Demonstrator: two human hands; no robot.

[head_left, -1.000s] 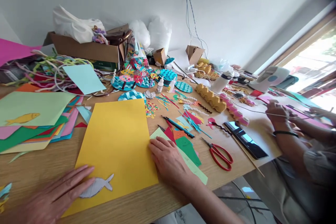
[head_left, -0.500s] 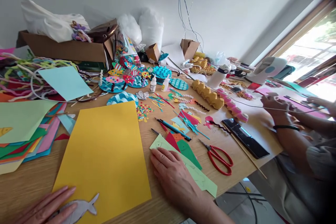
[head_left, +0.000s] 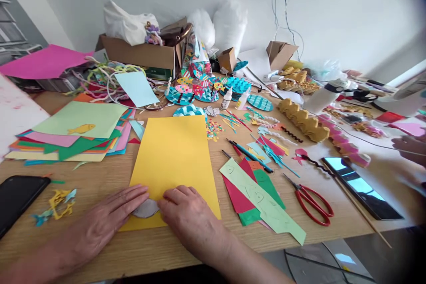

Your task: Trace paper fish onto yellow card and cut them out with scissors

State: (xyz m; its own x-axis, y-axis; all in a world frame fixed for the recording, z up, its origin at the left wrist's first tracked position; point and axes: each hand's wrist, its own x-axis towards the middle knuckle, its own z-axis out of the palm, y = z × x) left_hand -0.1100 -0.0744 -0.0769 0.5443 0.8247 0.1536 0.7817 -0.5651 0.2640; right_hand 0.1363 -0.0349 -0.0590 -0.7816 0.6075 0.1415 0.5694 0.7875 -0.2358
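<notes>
"Watching remotely, I see a grey, curved paper cutout (head_left: 146, 209) on a yellow rectangular paper sheet (head_left: 173, 159)."

"Hands?"

"Left hand (head_left: 108, 216) flat, unclenched; right hand (head_left: 190, 214) curled, grip unclear. Likely light, creasable: I'd hold edges."

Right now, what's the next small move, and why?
I'd probably steady the grey cutout with the left hand and send the right hand for the blue pen: both hands are at the cutout on the yellow sheet, no drawn line shows along its visible edge, and the pen lies right of the sheet.
</notes>
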